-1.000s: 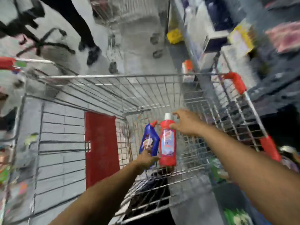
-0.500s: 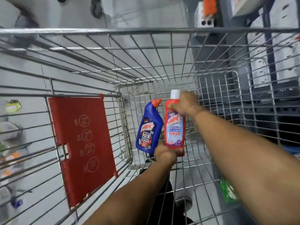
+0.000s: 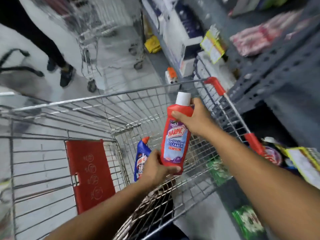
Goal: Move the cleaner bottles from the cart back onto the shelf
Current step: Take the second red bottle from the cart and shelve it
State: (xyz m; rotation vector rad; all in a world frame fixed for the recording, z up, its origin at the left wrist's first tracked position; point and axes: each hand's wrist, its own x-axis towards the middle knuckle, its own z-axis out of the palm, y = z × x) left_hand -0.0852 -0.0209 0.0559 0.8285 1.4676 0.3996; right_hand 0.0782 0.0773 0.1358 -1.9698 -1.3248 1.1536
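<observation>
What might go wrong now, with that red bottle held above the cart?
The red bottle is pinched only at its neck by the right hand and its base by the left hand, so it may slip. The blue bottle leans beside the left hand and might get knocked. The cart rim could catch the bottle.

Both my arms reach forward. My left hand cups upward, fingers curled closed. My right hand grips higher up, thumb forward, fingers wrapped.
</observation>
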